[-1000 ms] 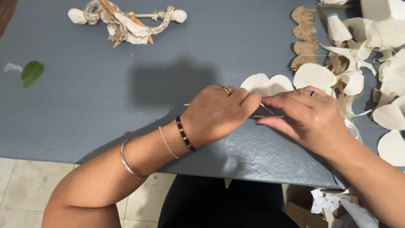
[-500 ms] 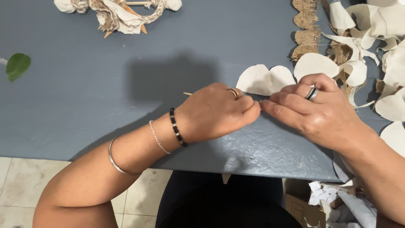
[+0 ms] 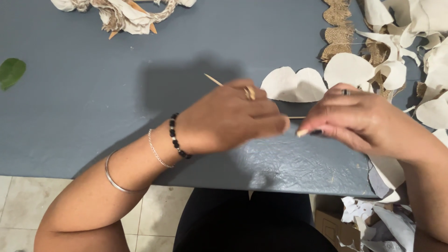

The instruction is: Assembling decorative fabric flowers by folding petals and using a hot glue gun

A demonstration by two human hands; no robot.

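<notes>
behind hands: cream petals [image 3: 294,85], burlap strip [image 3: 337,28], green leaf [image 3: 11,72].

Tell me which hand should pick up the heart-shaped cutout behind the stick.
Right, probably. The right hand lies just in front of the cutout and pinches only the stick's tip. The left hand is wrapped round the stick, whose far end pokes out behind it, so it is likely the steadier holder.

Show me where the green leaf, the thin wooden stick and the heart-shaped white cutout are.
Green leaf [image 3: 11,72], head view, middle of the blade.
Wooden stick [image 3: 213,80], head view, bare end poking out past the left hand.
White cutout [image 3: 293,85], head view, between its two lobes.
</notes>
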